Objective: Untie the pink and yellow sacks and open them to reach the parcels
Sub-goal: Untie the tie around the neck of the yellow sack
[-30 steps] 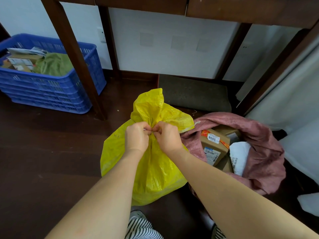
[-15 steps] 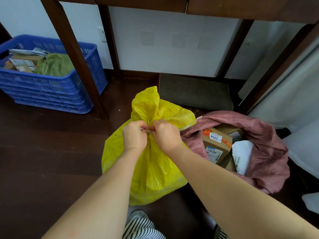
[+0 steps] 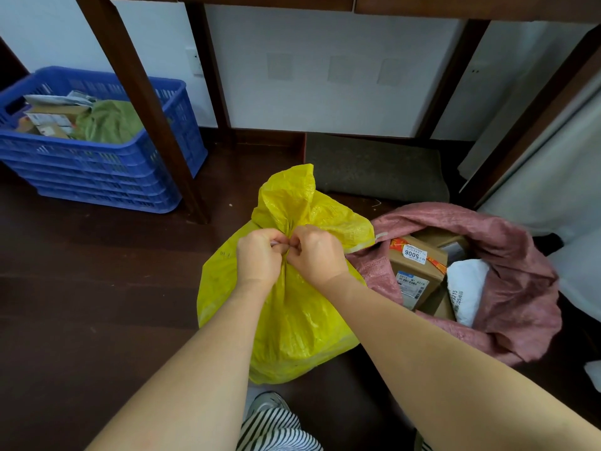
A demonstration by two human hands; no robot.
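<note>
A yellow sack stands on the dark floor in the middle, its neck gathered and tied. My left hand and my right hand pinch the pale tie at the neck from either side, fingers closed on it; the knot itself is hidden between my fingertips. To the right lies the pink sack, its mouth wide open. Inside it I see a brown cardboard parcel with a label reading 5006 and a white soft parcel.
A blue plastic crate holding papers and a green bundle sits at the back left. Dark wooden table legs rise behind the sacks. A grey mat lies against the wall. White cloth hangs at the right.
Both hands stay clamped on the yellow sack's tie with only small finger shifts. The view has drifted slightly; the sacks have not moved.
</note>
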